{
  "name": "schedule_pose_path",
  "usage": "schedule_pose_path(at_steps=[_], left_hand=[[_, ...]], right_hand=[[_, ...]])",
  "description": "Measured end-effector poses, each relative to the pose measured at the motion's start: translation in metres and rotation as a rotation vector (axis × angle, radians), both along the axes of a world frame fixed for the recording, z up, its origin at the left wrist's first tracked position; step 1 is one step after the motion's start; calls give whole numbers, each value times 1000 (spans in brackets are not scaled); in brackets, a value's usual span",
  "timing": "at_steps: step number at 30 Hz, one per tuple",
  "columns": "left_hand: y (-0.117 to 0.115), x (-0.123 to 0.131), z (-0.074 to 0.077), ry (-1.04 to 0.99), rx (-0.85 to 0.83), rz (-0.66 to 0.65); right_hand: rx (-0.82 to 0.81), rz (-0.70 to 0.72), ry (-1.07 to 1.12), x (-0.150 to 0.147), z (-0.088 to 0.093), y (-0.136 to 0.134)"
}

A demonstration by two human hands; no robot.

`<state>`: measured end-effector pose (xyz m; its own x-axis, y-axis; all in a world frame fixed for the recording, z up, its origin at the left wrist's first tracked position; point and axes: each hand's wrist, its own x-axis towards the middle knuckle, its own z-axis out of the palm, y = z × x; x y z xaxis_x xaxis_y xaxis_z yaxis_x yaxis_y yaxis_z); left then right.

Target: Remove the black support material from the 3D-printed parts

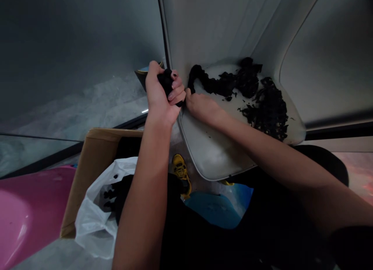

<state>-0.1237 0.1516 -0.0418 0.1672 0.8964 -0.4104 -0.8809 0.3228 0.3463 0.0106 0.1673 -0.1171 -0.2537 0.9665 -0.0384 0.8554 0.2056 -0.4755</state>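
My left hand (165, 92) is closed around a black, soft-looking lump (165, 81), with a dark bit showing below the little finger. Right beside it, my right hand (204, 106) is closed, its fingertips pinched together at the edge of the pale seat (215, 157). A ragged black strand (214, 85) runs across the seat and curls down to those fingertips. Its exact material is hard to tell. Farther right on the seat lies a loose pile of black scraps (269, 110).
An open cardboard box (87, 161) stands at lower left, with a white plastic bag (96, 223) holding black pieces. Left of it is a pink plastic surface (37, 207). Below the seat are a yellow shoe (181, 170) and a blue object (212, 207). A glossy dark panel (87, 60) rises at left.
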Motion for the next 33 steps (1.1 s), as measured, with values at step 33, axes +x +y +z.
schedule_pose_path(at_steps=[33], left_hand=[[2,11,-8,64,10,-23]], right_hand=[[-63,-18,-653,121,7,3]])
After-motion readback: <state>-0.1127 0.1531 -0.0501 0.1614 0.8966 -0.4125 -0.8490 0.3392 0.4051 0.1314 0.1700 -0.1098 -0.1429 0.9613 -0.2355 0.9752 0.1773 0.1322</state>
